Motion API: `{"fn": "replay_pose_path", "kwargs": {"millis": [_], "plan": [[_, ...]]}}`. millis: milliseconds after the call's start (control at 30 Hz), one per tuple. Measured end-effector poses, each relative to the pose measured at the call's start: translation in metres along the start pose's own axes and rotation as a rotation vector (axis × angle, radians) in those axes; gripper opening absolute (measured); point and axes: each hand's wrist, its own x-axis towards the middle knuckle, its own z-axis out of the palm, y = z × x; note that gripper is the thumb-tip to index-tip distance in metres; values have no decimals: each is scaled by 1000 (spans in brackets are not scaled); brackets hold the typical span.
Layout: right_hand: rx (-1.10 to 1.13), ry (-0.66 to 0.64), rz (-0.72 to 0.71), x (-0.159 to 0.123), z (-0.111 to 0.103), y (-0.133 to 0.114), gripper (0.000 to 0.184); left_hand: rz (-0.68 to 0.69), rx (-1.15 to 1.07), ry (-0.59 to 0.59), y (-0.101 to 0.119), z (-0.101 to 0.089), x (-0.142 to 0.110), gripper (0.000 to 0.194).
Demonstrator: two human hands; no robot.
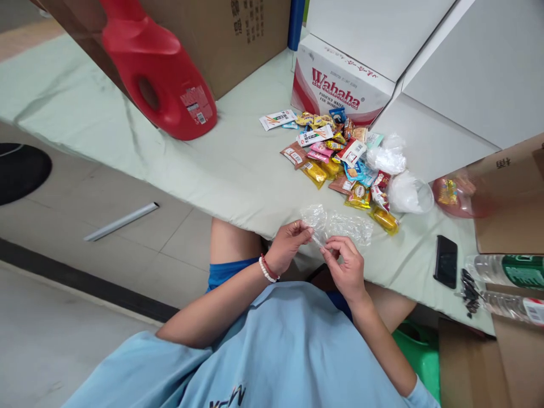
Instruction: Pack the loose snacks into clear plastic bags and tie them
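Between my hands, at the table's near edge, is a clear crinkled plastic bag [313,218]. My left hand [291,242] pinches one edge of it between thumb and fingers. With thumb and fingertips closed, my right hand [345,262] grips the same plastic a little to the right. Another piece of clear plastic [351,228] lies on the table just beyond; I cannot tell whether the two are joined. Past them spreads a pile of small wrapped snacks [331,150]. White bunched plastic bags [389,156] and a clear round tub [419,195] sit at the pile's right side.
A large red jug [165,79] stands at the left. Behind the snacks are a Wahaha carton [340,85] and white boxes [450,102]. To the right lie a reddish clear container [457,198], a phone [446,262] and plastic bottles [510,271]. A green stool [419,354] is below.
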Motion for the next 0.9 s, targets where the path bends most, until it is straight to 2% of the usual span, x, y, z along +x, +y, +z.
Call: {"fn": "replay_pose_path", "kwargs": {"millis": [233,400,467,600,733,900], "plan": [[-58,-34,-57,-11,-3,-1,6,-146,-237,7,4,-5,-2,37],[-110,131,-48,-5,-14,4,5,-197,-304,-9,4,-4,-2,43],[-115,93,-59,-3,-18,9,8,-204,-310,-7,4,-5,-2,45],[-196,-65,-145,-2,-17,20,31,-209,-323,-8,4,-6,-2,46],[-314,-70,-232,-1,-7,26,15,-220,-352,-19,4,-7,-2,47],[-265,-43,-221,4,1,22,12,-161,-305,-83,1,-4,-7,47]]}}
